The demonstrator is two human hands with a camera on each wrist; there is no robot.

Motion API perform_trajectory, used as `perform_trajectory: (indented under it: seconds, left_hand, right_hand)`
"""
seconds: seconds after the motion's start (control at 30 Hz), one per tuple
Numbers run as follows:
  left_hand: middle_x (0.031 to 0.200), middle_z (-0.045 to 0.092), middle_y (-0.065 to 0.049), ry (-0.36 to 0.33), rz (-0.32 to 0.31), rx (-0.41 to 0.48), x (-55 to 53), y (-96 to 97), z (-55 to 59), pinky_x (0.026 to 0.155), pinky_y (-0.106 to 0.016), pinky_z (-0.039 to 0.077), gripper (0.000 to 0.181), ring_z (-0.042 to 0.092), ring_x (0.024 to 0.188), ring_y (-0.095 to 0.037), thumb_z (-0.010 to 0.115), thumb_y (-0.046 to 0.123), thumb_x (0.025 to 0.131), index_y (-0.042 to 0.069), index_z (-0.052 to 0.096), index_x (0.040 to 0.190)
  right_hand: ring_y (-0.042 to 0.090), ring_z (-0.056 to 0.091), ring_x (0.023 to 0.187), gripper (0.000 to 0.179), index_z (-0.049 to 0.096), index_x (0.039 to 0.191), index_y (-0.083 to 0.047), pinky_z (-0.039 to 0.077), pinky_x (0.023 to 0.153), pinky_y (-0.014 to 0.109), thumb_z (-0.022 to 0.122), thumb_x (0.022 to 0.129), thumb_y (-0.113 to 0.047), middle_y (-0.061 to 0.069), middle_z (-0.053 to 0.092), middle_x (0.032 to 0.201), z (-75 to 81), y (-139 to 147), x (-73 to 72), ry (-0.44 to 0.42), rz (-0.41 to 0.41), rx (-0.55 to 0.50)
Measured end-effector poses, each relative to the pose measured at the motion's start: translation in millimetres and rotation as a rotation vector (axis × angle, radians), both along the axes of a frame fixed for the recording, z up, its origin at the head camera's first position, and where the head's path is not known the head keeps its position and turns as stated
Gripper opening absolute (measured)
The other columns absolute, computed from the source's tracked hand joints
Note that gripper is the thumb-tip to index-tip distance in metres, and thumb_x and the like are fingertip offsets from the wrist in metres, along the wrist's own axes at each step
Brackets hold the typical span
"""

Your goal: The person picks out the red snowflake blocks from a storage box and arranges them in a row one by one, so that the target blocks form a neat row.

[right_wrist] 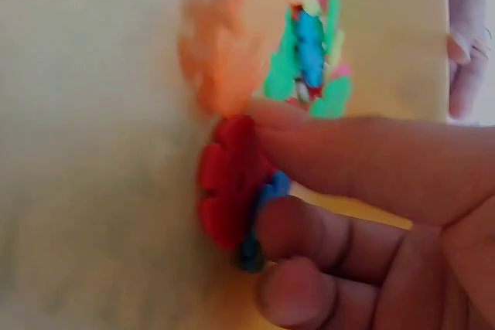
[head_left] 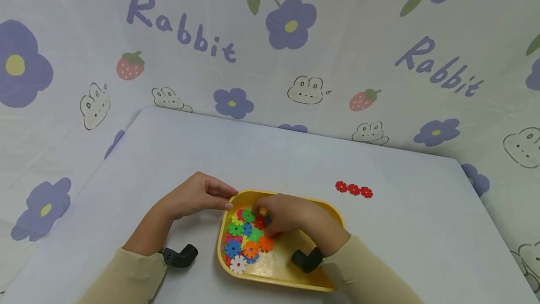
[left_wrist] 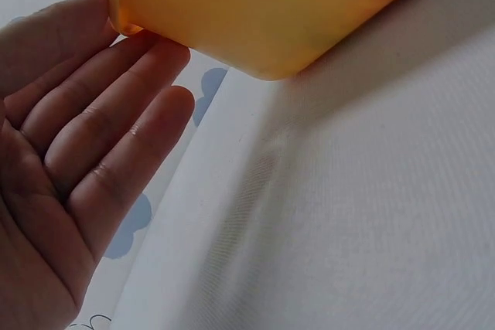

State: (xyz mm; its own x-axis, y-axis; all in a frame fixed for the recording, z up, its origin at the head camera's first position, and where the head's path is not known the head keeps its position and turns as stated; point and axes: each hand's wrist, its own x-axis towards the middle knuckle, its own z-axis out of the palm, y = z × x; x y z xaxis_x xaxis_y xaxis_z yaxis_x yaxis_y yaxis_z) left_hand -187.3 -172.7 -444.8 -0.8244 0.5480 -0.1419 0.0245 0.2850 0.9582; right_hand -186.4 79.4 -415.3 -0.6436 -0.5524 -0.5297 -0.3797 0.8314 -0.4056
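My left hand [head_left: 196, 194] holds the far left corner of a yellow tray [head_left: 278, 284], thumb at the rim and fingers on the outer side. The left wrist view shows its fingers [left_wrist: 116, 106] under the lip of the tray. Inside the tray, my right hand [head_left: 287, 210] reaches down among colourful snowflake discs. Its thumb and fingertips pinch a red snowflake disc [right_wrist: 228, 183]. A blue disc [right_wrist: 274, 187] sits behind it, partly hidden by the fingers. Orange [head_left: 251, 249], white [head_left: 238, 264], green and other discs lie piled at the tray's left side.
Three red snowflake discs [head_left: 354, 189] lie in a row on the white table [head_left: 236, 149], beyond the tray's far right corner. A cloth [head_left: 337, 55] printed with rabbits and flowers hangs behind the table. Black wrist-worn devices [head_left: 180, 256] sit at both sleeves.
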Motion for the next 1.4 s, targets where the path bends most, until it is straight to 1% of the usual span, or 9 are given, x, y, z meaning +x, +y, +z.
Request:
perform_trajectory:
  seconds: [0.07,0.2,0.33,0.5,0.63,0.8,0.93,1.2,1.4]
  left_hand:
    - [0.112,0.074,-0.004,0.002,0.003,-0.007,0.1,0.2,1.1,0.090,-0.033,0.057,0.031,0.068,0.109,-0.019,0.078,0.023,0.085,0.012,0.074,0.114]
    - [0.112,0.074,-0.005,0.007,0.004,-0.015,-0.1,0.6,1.8,0.091,-0.033,0.056,0.032,0.068,0.110,-0.020,0.078,0.022,0.085,0.010,0.074,0.114]
    - [0.113,0.074,-0.007,0.007,0.005,-0.016,-0.1,0.4,1.8,0.091,-0.033,0.056,0.034,0.067,0.111,-0.022,0.078,0.023,0.085,0.008,0.073,0.115]
    - [0.113,0.073,-0.007,0.001,0.011,-0.014,-0.1,0.0,1.4,0.091,-0.033,0.056,0.036,0.067,0.111,-0.023,0.078,0.024,0.085,0.007,0.073,0.116]
    - [0.113,0.074,-0.006,-0.008,0.021,-0.017,-0.6,-0.2,1.2,0.091,-0.033,0.057,0.033,0.068,0.111,-0.021,0.078,0.022,0.085,0.009,0.074,0.115]
    - [0.113,0.074,-0.006,-0.009,0.020,-0.009,-1.0,-0.7,1.1,0.091,-0.033,0.056,0.036,0.067,0.111,-0.022,0.079,0.024,0.084,0.008,0.073,0.115]
    - [0.113,0.073,-0.008,-0.002,0.013,-0.006,-1.5,-1.1,0.2,0.092,-0.033,0.056,0.036,0.067,0.112,-0.023,0.078,0.024,0.085,0.007,0.073,0.116]
    - [0.115,0.073,-0.008,-0.020,0.006,-0.005,0.0,-0.3,0.7,0.092,-0.033,0.056,0.036,0.067,0.112,-0.023,0.078,0.023,0.086,0.006,0.072,0.117]
    - [0.115,0.073,-0.007,-0.017,0.005,-0.004,-0.9,-0.6,-0.6,0.091,-0.032,0.056,0.035,0.067,0.112,-0.021,0.077,0.022,0.086,0.007,0.072,0.117]
  right_hand:
    - [0.014,0.056,0.081,0.033,0.062,0.110,-0.024,0.050,0.070,0.024,0.080,0.082,-0.023,-0.004,0.061,0.094,-1.4,-2.4,0.1,0.007,-0.006,-0.005]
    - [0.013,0.056,0.079,0.026,0.064,0.101,-0.020,0.050,0.069,0.023,0.081,0.082,-0.021,-0.005,0.061,0.089,-1.7,-6.0,0.6,0.030,-0.002,-0.004]
    - [0.012,0.054,0.075,0.023,0.064,0.092,-0.019,0.049,0.067,0.023,0.082,0.080,-0.025,-0.006,0.060,0.083,-2.6,-6.8,0.9,0.048,0.018,0.003]
    - [0.010,0.053,0.069,0.023,0.063,0.081,-0.021,0.045,0.061,0.023,0.083,0.078,-0.030,-0.007,0.059,0.075,-6.1,-4.5,-1.0,0.017,0.040,-0.023]
    - [0.009,0.051,0.064,0.023,0.062,0.074,-0.020,0.040,0.057,0.022,0.082,0.079,-0.030,-0.007,0.056,0.069,-8.2,-2.7,-4.0,-0.029,0.075,-0.078]
    - [0.007,0.052,0.064,0.016,0.067,0.075,-0.022,0.040,0.058,0.020,0.080,0.083,-0.029,-0.009,0.058,0.070,-10.7,-1.4,-7.5,-0.068,0.124,-0.135]
    - [0.006,0.053,0.064,0.012,0.071,0.076,-0.023,0.042,0.059,0.019,0.079,0.084,-0.028,-0.011,0.061,0.069,-12.5,-0.5,-9.0,-0.105,0.138,-0.173]
    - [0.007,0.056,0.064,0.007,0.075,0.081,-0.021,0.046,0.059,0.019,0.077,0.086,-0.026,-0.008,0.067,0.070,-13.8,1.4,-6.9,-0.217,0.079,-0.262]
    - [0.007,0.056,0.062,0.003,0.078,0.087,-0.022,0.046,0.059,0.018,0.076,0.087,-0.024,-0.005,0.070,0.070,-14.1,3.4,-6.9,-0.288,0.076,-0.358]
